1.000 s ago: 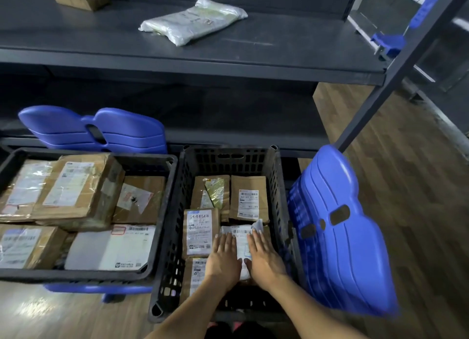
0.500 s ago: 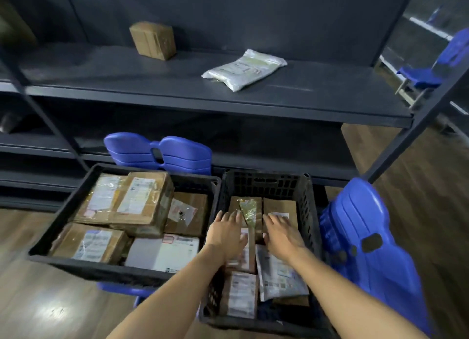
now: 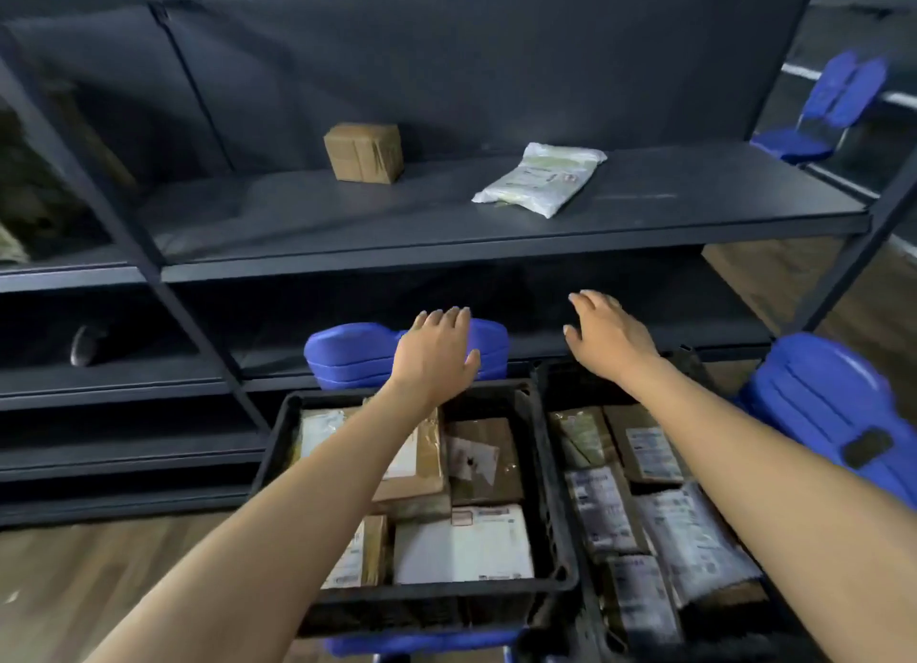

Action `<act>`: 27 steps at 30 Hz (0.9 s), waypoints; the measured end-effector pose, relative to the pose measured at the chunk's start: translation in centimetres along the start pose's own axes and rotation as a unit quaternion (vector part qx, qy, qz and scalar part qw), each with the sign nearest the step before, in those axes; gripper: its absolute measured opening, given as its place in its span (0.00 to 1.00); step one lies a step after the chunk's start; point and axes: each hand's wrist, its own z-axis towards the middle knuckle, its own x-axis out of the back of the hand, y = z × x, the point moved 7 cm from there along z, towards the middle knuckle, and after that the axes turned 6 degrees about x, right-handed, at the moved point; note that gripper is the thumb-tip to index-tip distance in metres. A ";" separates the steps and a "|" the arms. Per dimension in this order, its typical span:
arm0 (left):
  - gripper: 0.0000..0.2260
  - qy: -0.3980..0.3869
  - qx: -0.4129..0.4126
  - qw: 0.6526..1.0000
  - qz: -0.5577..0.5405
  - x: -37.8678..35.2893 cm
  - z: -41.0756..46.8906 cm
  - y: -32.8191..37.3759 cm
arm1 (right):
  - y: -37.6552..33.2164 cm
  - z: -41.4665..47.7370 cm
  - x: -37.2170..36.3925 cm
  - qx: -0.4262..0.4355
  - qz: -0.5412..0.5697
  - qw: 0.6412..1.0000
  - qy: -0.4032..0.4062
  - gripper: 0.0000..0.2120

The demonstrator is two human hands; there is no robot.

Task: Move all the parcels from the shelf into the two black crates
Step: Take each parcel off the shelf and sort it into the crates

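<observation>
Left hand (image 3: 436,354) and right hand (image 3: 608,337): spread, empty. Cardboard box (image 3: 364,152) looks rigid; grip opposite sides. Poly mailer (image 3: 541,178) looks soft and slippery; pinch an edge.

The dark shelf (image 3: 694,211) in front of me carries two parcels, well apart: a taped brown box (image 3: 363,152) toward the back and a white bag (image 3: 541,178) lying flat to its right, nearer the front edge. On a lower board to the left sits something small and dark (image 3: 87,345), too blurred to name. Below me, the left crate (image 3: 278,444) rests on a blue chair (image 3: 347,359) standing on the wood floor (image 3: 99,563). What bears the right crate (image 3: 560,384) I cannot tell.
</observation>
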 end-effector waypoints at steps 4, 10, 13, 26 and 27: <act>0.26 0.022 -0.005 1.000 -0.010 1.6 3.1 -1.7 | -1.5 2.8 2.4 -0.008 0.000 1.000 0.019 0.26; 0.24 0.040 0.028 0.997 -0.064 2.9 10.0 -2.4 | -0.5 8.5 4.5 -0.005 0.001 0.999 0.031 0.26; 0.26 0.034 0.033 0.996 -0.073 2.7 13.9 -2.4 | 1.2 12.4 5.1 -0.021 0.018 0.999 0.034 0.25; 0.21 -0.021 0.052 0.991 -0.121 -0.1 29.1 -1.5 | 6.1 23.5 4.2 -0.119 0.114 0.985 0.040 0.24; 0.20 -0.027 0.054 0.990 -0.129 -0.5 30.2 -1.4 | 6.3 24.0 4.0 -0.125 0.118 0.984 0.041 0.23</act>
